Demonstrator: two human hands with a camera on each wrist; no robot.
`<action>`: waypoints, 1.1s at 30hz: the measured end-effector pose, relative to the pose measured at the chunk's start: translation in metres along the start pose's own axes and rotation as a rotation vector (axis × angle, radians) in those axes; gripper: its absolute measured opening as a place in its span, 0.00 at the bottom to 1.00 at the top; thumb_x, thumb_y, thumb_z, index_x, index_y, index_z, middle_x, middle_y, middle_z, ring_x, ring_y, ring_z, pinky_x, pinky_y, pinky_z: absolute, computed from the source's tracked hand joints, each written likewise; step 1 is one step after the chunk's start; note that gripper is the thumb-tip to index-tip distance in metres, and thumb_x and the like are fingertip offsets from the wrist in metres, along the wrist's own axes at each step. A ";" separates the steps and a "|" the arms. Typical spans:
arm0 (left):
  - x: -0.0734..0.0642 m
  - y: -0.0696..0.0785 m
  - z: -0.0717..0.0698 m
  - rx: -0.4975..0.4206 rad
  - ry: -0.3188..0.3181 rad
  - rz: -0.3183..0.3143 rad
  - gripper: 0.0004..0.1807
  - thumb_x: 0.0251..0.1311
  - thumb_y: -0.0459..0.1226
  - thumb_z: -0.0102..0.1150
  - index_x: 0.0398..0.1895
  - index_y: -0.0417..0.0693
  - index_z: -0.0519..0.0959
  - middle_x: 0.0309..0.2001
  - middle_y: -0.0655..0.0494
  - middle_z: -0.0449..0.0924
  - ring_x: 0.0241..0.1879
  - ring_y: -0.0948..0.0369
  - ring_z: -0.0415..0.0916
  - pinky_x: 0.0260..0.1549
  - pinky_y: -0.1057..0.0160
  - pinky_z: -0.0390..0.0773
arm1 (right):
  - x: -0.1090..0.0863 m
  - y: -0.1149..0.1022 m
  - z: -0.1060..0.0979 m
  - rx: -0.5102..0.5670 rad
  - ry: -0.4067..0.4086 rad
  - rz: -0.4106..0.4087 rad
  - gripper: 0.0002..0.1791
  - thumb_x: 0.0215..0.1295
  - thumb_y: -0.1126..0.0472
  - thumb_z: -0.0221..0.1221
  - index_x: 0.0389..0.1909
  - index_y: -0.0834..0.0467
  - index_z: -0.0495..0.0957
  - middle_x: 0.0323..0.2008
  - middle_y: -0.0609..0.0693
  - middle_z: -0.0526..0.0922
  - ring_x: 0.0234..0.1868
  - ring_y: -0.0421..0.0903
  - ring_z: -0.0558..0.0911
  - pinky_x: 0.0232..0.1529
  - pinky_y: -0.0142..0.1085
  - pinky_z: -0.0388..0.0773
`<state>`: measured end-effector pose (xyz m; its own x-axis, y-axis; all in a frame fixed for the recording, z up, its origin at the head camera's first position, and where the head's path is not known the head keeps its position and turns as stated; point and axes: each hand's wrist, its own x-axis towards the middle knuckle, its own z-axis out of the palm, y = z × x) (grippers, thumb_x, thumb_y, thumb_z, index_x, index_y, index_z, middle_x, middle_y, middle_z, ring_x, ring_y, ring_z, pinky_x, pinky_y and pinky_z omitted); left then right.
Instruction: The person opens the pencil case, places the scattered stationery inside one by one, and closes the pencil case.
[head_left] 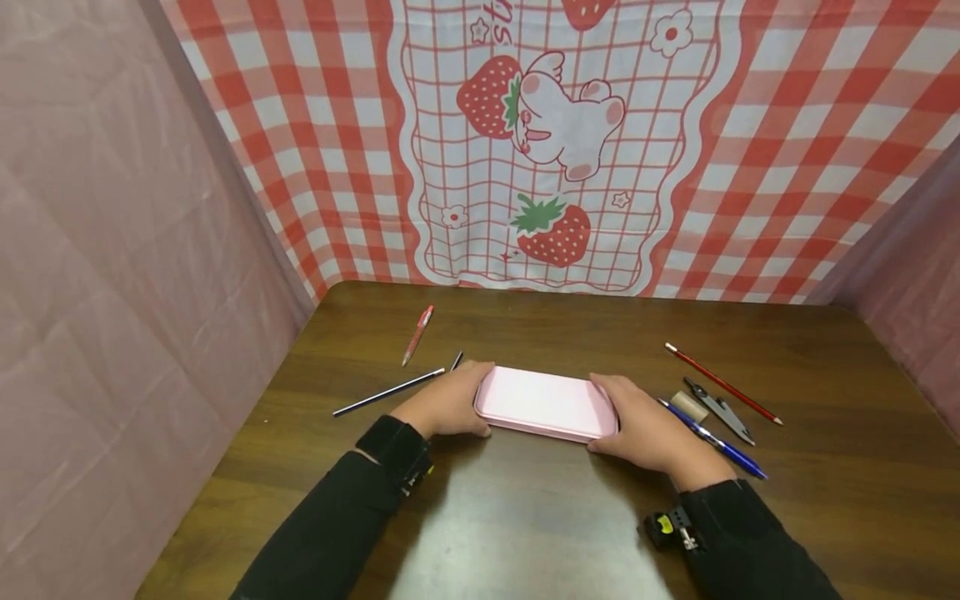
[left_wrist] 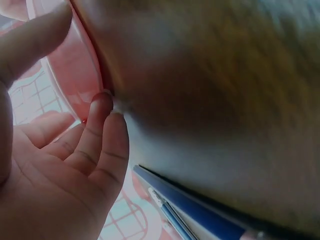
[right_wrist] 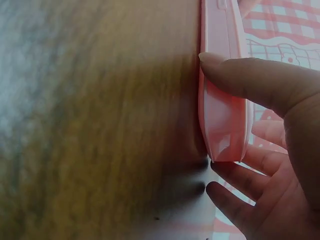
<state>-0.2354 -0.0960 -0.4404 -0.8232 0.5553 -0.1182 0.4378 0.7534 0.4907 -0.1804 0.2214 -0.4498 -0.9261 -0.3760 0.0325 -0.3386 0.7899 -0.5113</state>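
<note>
A flat, rounded pink pencil case (head_left: 546, 402), its lid closed, lies in the middle of the table between both hands. My left hand (head_left: 450, 402) grips its left end, and in the left wrist view the thumb lies along one side wall with the fingertips at the rounded end. On the opposite end my right hand (head_left: 637, 425) holds it, its thumb (right_wrist: 240, 80) across the near side wall. Two dark pencils (head_left: 388, 392) are left of the left hand, one partly hidden behind it. Just right of the right hand lie a blue pen (head_left: 716, 442) and a tan block (head_left: 688, 407).
A silver drawing compass (head_left: 720, 410) and a red pencil (head_left: 723, 383) lie farther right. Towards the back left is a red pen (head_left: 417, 336). A checked strawberry cloth (head_left: 360, 167) hangs behind the wooden table (head_left: 480, 533), with pink cloth (head_left: 112, 292) along the left.
</note>
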 end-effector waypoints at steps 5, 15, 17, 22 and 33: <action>-0.002 0.000 -0.001 0.014 0.027 0.008 0.52 0.50 0.41 0.79 0.77 0.38 0.61 0.70 0.42 0.68 0.67 0.51 0.68 0.67 0.53 0.66 | -0.003 -0.001 -0.003 0.015 0.010 0.004 0.54 0.52 0.53 0.79 0.75 0.65 0.61 0.69 0.66 0.68 0.68 0.65 0.69 0.65 0.63 0.65; -0.015 0.010 -0.011 -0.167 0.115 0.001 0.53 0.52 0.41 0.79 0.79 0.40 0.59 0.74 0.43 0.64 0.71 0.51 0.64 0.68 0.51 0.65 | -0.014 -0.013 -0.021 0.108 0.044 0.035 0.59 0.50 0.53 0.80 0.78 0.63 0.56 0.72 0.65 0.65 0.69 0.64 0.68 0.64 0.64 0.66; -0.018 0.012 -0.009 -0.215 0.137 -0.003 0.54 0.52 0.41 0.79 0.79 0.41 0.59 0.73 0.45 0.65 0.69 0.53 0.66 0.66 0.53 0.67 | -0.018 -0.013 -0.025 0.116 0.053 0.034 0.59 0.50 0.52 0.80 0.78 0.63 0.56 0.71 0.65 0.65 0.69 0.64 0.69 0.63 0.64 0.67; -0.023 0.018 -0.001 -0.393 0.189 -0.020 0.55 0.51 0.39 0.80 0.79 0.41 0.57 0.70 0.45 0.66 0.60 0.54 0.76 0.55 0.56 0.77 | -0.026 -0.015 -0.035 0.125 0.060 0.026 0.60 0.50 0.49 0.80 0.78 0.61 0.56 0.72 0.64 0.65 0.67 0.63 0.70 0.61 0.63 0.70; -0.018 0.018 0.007 -0.833 0.203 0.001 0.56 0.51 0.28 0.78 0.80 0.38 0.53 0.67 0.41 0.72 0.61 0.52 0.76 0.54 0.56 0.79 | -0.028 -0.019 -0.053 0.074 0.048 -0.055 0.59 0.49 0.41 0.79 0.76 0.62 0.60 0.69 0.62 0.68 0.64 0.59 0.72 0.59 0.61 0.72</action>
<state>-0.2101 -0.0906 -0.4355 -0.9064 0.4224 0.0001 0.0955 0.2048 0.9741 -0.1568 0.2428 -0.3959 -0.9137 -0.3932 0.1026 -0.3780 0.7299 -0.5695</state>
